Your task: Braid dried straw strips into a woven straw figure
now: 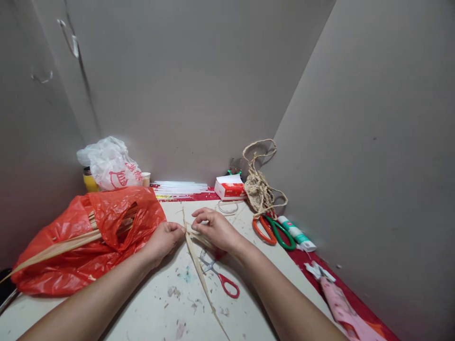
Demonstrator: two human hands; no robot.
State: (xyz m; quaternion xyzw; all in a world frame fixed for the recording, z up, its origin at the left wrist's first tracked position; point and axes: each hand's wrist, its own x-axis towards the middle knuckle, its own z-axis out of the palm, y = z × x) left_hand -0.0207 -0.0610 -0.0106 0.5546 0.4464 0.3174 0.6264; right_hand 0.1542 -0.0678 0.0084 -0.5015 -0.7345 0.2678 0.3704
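My left hand (164, 240) and my right hand (214, 228) meet at the middle of a white board (170, 308), both pinching thin pale dried leaf strips (199, 270). One long strip runs from the fingers down toward the near edge of the board. Small red-handled scissors (221, 277) lie on the board just under my right wrist, touched by neither hand.
A red plastic bag (88, 237) with more pale strips sticking out lies at left. Behind it are a white plastic bag (112, 166) and a yellow jar (89, 182). At right lie large orange-and-green scissors (273, 230), a glue tube (296, 233), a twine bundle (259, 187) and a red-and-white box (230, 188).
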